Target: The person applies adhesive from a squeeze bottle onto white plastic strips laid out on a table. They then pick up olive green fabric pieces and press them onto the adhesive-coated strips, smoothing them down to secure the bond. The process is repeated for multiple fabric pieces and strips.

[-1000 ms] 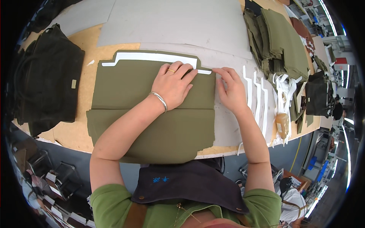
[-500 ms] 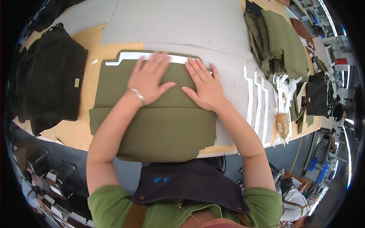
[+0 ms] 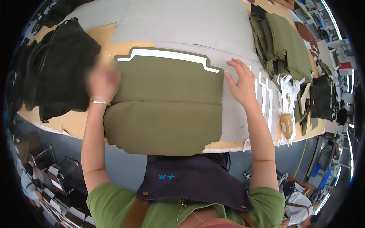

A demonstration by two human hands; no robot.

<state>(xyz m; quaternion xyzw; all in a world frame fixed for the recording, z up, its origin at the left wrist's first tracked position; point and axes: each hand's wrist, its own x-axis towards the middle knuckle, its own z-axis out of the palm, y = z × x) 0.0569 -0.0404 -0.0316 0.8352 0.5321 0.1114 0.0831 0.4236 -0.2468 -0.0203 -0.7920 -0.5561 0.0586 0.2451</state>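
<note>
An olive green fabric panel [image 3: 167, 85] lies in front of me, with a crease or seam across its middle and its near part reaching over the table's front edge. A white stepped strip [image 3: 171, 57] lies flat along its far edge. My left hand [image 3: 103, 81] is at the panel's left side, beside the dark bag; its fingers are smeared by motion. Off the panel's right edge, my right hand [image 3: 242, 81] is open above the grey board, holding nothing, its fingers apart. It partly covers the nearest of several loose white strips [image 3: 270, 102].
A dark bag [image 3: 64, 68] stands at the left. Folded olive fabric pieces [image 3: 287, 45] are stacked at the far right. Nearer lie a tan bottle [image 3: 287, 125] and tangled white strips [image 3: 291, 91]. Another dark bag [image 3: 323, 95] sits beyond them. Grey board [image 3: 182, 22] covers much of the wooden table.
Both hands have left the white strip and moved apart, the left one to the left, the right one to the right. The panel and strip now sit further right in view and straighter.
</note>
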